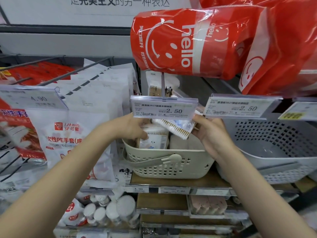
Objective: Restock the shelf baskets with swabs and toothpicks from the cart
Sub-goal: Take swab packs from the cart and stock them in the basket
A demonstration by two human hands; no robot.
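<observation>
At the centre of the frame both hands reached over the cream basket on the shelf. The right hand pinched a tilted swab pack just above the basket, under the 2.50 price tag. The left hand curled its fingers on another swab pack standing inside the basket at its left end. A grey basket sat just to the right, and red bags hung in the upper right.
</observation>
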